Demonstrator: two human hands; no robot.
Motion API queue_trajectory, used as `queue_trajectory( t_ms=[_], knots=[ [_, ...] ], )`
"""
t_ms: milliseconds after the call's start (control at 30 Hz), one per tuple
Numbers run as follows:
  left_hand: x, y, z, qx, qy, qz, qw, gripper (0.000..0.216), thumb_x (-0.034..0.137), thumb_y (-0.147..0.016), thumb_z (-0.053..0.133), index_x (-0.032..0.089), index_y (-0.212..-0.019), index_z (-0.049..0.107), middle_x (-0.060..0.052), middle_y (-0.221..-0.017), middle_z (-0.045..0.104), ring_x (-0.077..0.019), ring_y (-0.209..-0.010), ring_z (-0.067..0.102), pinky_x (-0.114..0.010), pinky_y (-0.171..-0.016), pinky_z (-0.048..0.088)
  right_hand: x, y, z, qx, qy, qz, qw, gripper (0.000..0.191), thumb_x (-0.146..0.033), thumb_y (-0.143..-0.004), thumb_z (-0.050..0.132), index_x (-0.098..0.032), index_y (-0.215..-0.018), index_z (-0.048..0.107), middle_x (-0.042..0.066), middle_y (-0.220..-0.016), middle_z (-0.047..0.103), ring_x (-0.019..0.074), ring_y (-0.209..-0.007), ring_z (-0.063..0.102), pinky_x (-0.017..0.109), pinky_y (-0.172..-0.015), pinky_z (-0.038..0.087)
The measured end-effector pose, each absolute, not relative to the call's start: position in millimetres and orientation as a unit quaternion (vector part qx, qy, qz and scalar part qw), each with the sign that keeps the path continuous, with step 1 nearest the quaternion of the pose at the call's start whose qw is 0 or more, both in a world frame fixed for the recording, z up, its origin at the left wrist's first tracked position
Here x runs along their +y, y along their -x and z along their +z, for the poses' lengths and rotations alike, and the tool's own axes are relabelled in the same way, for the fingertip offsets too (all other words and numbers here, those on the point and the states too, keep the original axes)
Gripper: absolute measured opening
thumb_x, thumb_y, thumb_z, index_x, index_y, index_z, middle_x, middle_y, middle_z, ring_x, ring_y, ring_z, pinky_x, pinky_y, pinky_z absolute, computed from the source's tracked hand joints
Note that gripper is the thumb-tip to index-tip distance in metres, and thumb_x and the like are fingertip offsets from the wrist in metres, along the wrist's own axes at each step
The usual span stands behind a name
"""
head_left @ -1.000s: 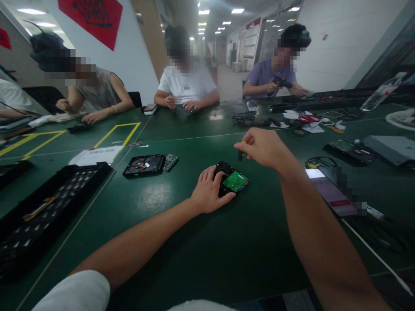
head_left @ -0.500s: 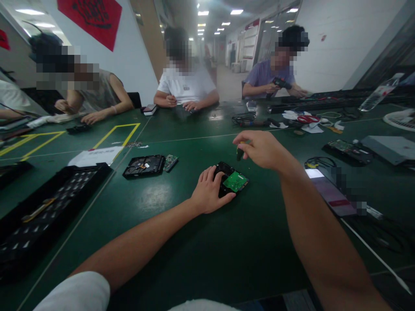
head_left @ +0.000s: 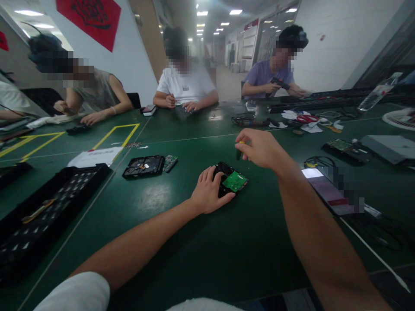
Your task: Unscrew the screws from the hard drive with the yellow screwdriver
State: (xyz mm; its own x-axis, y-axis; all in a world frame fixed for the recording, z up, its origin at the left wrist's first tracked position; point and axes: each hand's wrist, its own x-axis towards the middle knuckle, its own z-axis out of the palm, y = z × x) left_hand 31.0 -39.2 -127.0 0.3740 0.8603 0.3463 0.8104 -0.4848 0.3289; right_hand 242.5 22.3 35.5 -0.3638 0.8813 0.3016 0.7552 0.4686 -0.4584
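Note:
My left hand [head_left: 210,192] holds a black hard drive [head_left: 223,167] down on the green tabletop. The thumb lies along the drive's near edge and the fingers rest over its left side. A bright green circuit board [head_left: 235,181] is exposed on the drive, beside my thumb and index finger. Just above and to the right, my right hand [head_left: 259,147] is closed around a small screwdriver [head_left: 238,152] with a dark and yellow handle. Its shaft and tip are too small to make out, so contact with the drive cannot be told.
To the left lie another hard drive [head_left: 143,166], a loose circuit board [head_left: 170,163] and a long black tray [head_left: 48,211]. On the right are a phone [head_left: 330,194], cables, an opened drive [head_left: 346,151] and a grey box [head_left: 391,149]. Several co-workers sit across the table.
My right hand and the screwdriver have shifted very slightly. My left hand stays on the hard drive. Across the table, the co-worker in purple has tilted a handheld tool.

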Motion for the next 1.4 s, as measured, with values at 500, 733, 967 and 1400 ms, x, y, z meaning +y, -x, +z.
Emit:
queue_trajectory(
  t_ms=[500, 733, 967, 1400],
  knots=[
    [-37.6, -30.4, -130.0, 0.508, -0.83, 0.226, 0.034, 0.083, 0.081, -0.092, 0.055, 0.02, -0.148, 0.05, -0.021, -0.162, 0.038, -0.0448, -0.153, 0.035, -0.063, -0.125, 0.033, 19.0, -245.6, 42.6, -0.834, 0.457, 0.169, 0.26, 0.022, -0.013, -0.095, 0.059, -0.018, -0.109, 0.075, 0.003, -0.085, 0.079, 0.0172, -0.067, 0.074, 0.031, -0.075, 0.053],
    [-38.5, -29.7, -130.2, 0.507, -0.831, 0.229, 0.035, 0.082, 0.08, -0.092, 0.056, 0.02, -0.148, 0.05, -0.021, -0.162, 0.039, -0.0448, -0.154, 0.034, -0.064, -0.125, 0.032, 25.3, -246.6, 36.7, -0.814, 0.514, 0.073, 0.262, 0.021, -0.039, -0.09, 0.079, -0.019, -0.089, 0.074, 0.008, -0.088, 0.08, 0.023, -0.078, 0.073, 0.034, -0.076, 0.05],
    [-38.4, -30.1, -130.3, 0.506, -0.831, 0.231, 0.037, 0.082, 0.08, -0.092, 0.056, 0.02, -0.147, 0.05, -0.021, -0.161, 0.039, -0.0448, -0.153, 0.036, -0.064, -0.124, 0.033, 26.0, -244.2, 37.0, -0.829, 0.481, 0.132, 0.252, 0.011, -0.026, -0.095, 0.07, -0.02, -0.1, 0.077, 0.005, -0.087, 0.079, 0.0204, -0.079, 0.072, 0.032, -0.078, 0.05],
    [-38.3, -30.2, -130.5, 0.508, -0.829, 0.23, 0.043, 0.082, 0.08, -0.091, 0.057, 0.021, -0.148, 0.05, -0.021, -0.163, 0.038, -0.0447, -0.154, 0.034, -0.064, -0.125, 0.032, 18.6, -244.2, 42.3, -0.824, 0.48, 0.17, 0.248, 0.023, -0.016, -0.098, 0.057, -0.017, -0.113, 0.075, 0.002, -0.082, 0.078, 0.0164, -0.067, 0.073, 0.028, -0.073, 0.051]
  ],
)
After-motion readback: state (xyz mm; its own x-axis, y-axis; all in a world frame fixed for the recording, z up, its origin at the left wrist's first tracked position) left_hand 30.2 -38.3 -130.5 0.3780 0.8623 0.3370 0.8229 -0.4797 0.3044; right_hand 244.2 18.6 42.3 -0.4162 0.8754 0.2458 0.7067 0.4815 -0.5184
